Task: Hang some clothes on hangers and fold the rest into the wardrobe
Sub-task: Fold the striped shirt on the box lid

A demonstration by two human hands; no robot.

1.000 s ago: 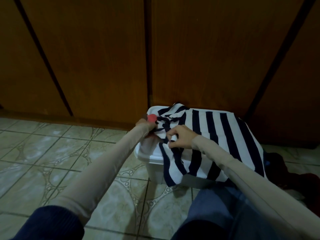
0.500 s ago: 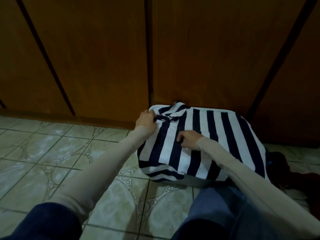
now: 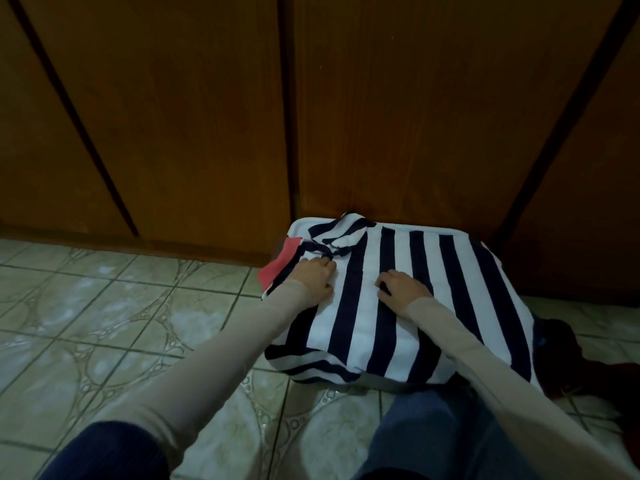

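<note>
Head-worn view, forward and down

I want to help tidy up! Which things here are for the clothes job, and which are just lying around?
For the job:
striped shirt
left hand
right hand
wardrobe doors
white box under the shirt

Just lying about:
dark cloth on the floor
floor tiles

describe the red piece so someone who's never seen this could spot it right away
Find the wooden wardrobe doors, then the striped shirt spread before them. The red piece pokes out at the shirt's left edge, beside the left hand; it is the only plain red thing there.
</note>
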